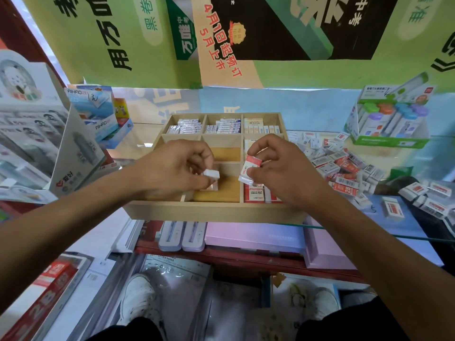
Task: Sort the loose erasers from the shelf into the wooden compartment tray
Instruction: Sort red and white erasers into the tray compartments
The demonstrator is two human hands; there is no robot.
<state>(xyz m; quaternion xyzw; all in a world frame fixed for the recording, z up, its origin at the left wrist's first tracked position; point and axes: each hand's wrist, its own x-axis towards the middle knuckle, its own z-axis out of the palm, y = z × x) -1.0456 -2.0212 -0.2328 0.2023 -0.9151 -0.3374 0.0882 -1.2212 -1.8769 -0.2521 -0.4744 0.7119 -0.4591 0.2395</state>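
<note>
Both my hands are over the wooden tray (214,211), and each one holds an eraser. My left hand (172,168) pinches a small white eraser (211,174) with its fingers curled round it, just above the middle box in the near row. That box looks almost bare, with only one pale piece lying in it. My right hand (278,168) pinches a red and white eraser (250,169) between thumb and fingertips, right above the near right box, where red 2B erasers (257,194) already lie.

I think I am in the putting-in step. Next, each eraser needs to go down flat into the box with its own kind, and then I let go.

Both my arms reach forward from the bottom corners, with my wrists bent down a little.

Lots more loose erasers (344,166) sit in a pile on the shelf to the right of the tray, so much work is left. The far row of boxes is already full.
</note>
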